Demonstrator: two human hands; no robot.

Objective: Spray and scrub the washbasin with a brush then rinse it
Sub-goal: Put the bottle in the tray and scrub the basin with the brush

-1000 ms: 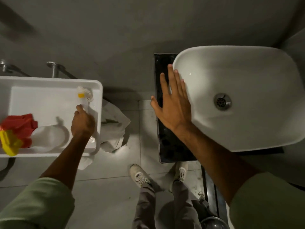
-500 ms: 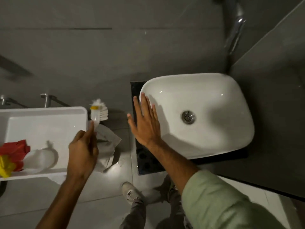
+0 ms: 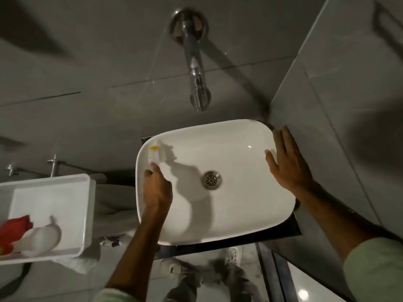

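My left hand (image 3: 157,190) grips the brush (image 3: 155,154), scrubbing the washbasin (image 3: 239,214); right hand (image 3: 287,164) open (bracing). Next: sweep toward the drain (image 3: 211,180).

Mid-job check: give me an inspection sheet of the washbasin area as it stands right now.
Surface: white washbasin on a dark counter; no water visibly running.
Job's things: brush at the basin's far-left inner corner; spray bottle lying in the white tray to the left.
Clutter: red cloth in the tray; pale cloth between tray and basin.
Grippers: left hand shut on the brush handle; right hand open, flat on the basin's right rim.
Cables: nothing seen.
Surroundings: wall-mounted tap above the basin; grey tiled walls; drain uncovered.
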